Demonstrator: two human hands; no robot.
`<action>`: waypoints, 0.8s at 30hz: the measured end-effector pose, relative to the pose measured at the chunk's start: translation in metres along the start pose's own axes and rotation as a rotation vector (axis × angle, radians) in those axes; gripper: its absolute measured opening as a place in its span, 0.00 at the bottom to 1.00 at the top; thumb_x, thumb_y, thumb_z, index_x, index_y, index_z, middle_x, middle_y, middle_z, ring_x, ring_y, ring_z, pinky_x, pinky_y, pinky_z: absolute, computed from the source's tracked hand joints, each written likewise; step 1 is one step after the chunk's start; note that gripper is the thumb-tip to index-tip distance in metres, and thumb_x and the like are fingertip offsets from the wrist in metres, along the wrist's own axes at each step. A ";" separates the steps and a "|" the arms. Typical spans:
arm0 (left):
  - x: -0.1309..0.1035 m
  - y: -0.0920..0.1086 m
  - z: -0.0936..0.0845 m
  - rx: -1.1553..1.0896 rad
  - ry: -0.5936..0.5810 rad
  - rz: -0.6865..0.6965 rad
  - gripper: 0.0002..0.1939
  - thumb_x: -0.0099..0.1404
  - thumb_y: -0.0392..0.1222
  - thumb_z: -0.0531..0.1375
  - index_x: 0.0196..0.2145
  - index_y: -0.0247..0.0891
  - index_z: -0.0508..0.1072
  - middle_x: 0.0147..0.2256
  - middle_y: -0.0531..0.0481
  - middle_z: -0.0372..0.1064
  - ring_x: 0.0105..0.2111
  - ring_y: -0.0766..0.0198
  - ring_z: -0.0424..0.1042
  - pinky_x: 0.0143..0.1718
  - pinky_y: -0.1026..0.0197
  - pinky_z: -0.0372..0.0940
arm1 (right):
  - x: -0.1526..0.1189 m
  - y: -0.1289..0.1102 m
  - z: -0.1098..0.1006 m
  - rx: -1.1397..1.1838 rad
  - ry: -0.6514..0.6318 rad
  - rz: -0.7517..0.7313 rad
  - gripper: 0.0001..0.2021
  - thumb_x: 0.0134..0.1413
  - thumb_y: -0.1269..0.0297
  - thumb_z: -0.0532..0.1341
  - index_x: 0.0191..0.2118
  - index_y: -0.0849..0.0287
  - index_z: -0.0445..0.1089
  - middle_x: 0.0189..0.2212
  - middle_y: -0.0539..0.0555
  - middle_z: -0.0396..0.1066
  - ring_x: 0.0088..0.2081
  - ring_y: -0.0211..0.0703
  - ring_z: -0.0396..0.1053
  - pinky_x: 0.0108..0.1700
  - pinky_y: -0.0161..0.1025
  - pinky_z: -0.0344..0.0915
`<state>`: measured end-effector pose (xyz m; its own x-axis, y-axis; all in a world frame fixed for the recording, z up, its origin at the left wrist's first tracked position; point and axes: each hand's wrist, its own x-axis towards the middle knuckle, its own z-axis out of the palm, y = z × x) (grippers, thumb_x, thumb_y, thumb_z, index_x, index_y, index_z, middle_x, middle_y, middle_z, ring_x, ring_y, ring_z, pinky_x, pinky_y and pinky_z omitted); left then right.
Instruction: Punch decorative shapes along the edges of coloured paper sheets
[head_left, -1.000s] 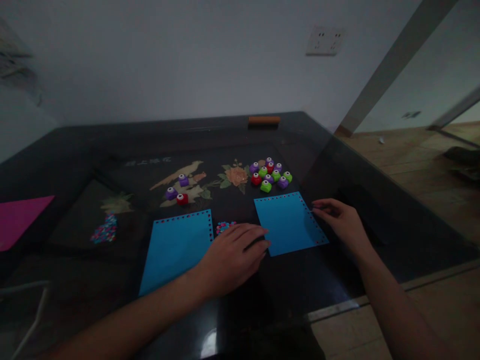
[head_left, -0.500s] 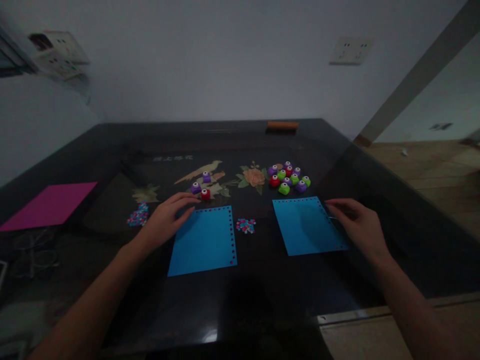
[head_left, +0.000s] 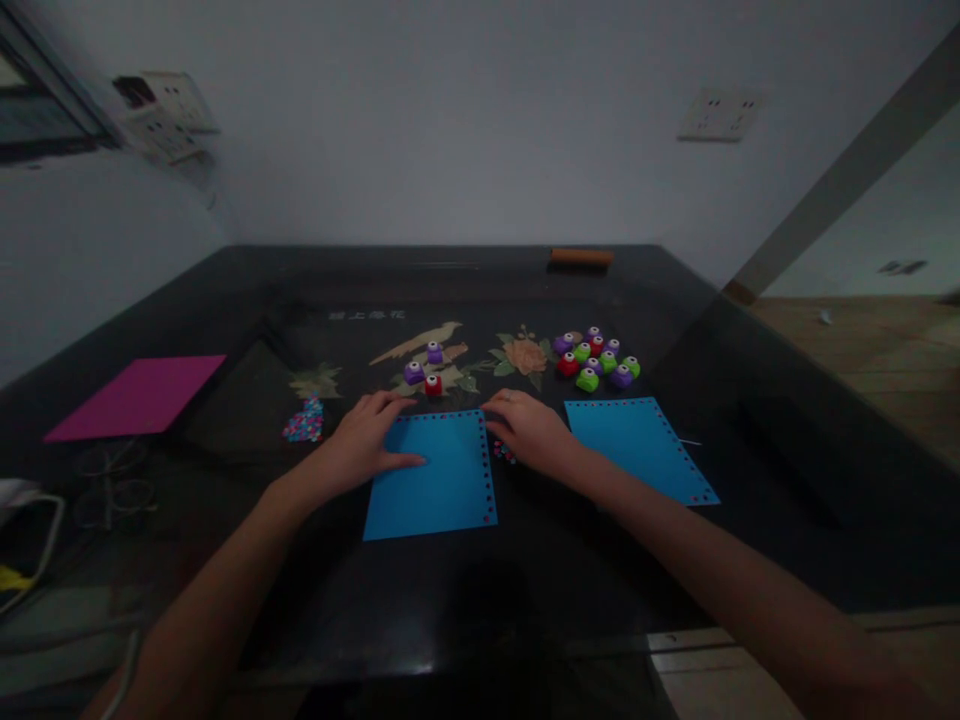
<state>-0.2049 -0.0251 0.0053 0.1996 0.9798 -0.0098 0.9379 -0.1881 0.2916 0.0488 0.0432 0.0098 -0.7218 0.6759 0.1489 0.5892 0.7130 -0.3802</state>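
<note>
A blue paper sheet (head_left: 439,480), with small dark and red dots along its top and right edges, lies flat in front of me. My left hand (head_left: 367,435) rests at its upper left, thumb flat on the paper and fingers spread by the corner. At the upper right corner, my right hand (head_left: 525,430) has its fingertips closed on the sheet. Partly hidden beneath that hand is a small pile of coloured bits (head_left: 504,453). To the right lies a second dotted blue sheet (head_left: 637,450), with a thin white stick (head_left: 690,442) beside its right edge.
Behind the sheets are several eye-topped purple, green and red pieces (head_left: 592,362), with a smaller group (head_left: 433,384) further left. Another pile of coloured bits (head_left: 306,422) and a magenta sheet (head_left: 139,398) lie left. A brown roll (head_left: 581,258) sits at the dark table's back.
My right hand has left the right sheet's edge and crossed left to the left sheet's upper right corner. My left thumb has come down onto the paper. The view has shifted slightly.
</note>
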 end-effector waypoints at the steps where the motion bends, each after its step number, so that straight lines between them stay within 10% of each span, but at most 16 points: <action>1: 0.001 -0.001 0.001 0.018 -0.009 -0.010 0.38 0.51 0.58 0.63 0.55 0.36 0.61 0.51 0.38 0.60 0.51 0.46 0.60 0.51 0.47 0.58 | 0.004 0.000 0.005 -0.055 -0.016 0.001 0.12 0.56 0.66 0.58 0.46 0.62 0.70 0.44 0.59 0.68 0.46 0.48 0.65 0.46 0.44 0.64; 24: 0.003 -0.009 0.006 0.092 0.017 0.034 0.36 0.52 0.62 0.61 0.54 0.40 0.64 0.49 0.39 0.60 0.48 0.46 0.60 0.47 0.46 0.59 | 0.015 0.005 0.021 0.047 0.012 0.029 0.20 0.45 0.61 0.67 0.44 0.58 0.64 0.44 0.56 0.64 0.47 0.49 0.62 0.44 0.44 0.63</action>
<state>-0.2106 -0.0208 -0.0031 0.2274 0.9737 0.0148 0.9529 -0.2256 0.2028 0.0332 0.0534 -0.0088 -0.7006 0.6981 0.1478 0.5914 0.6839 -0.4271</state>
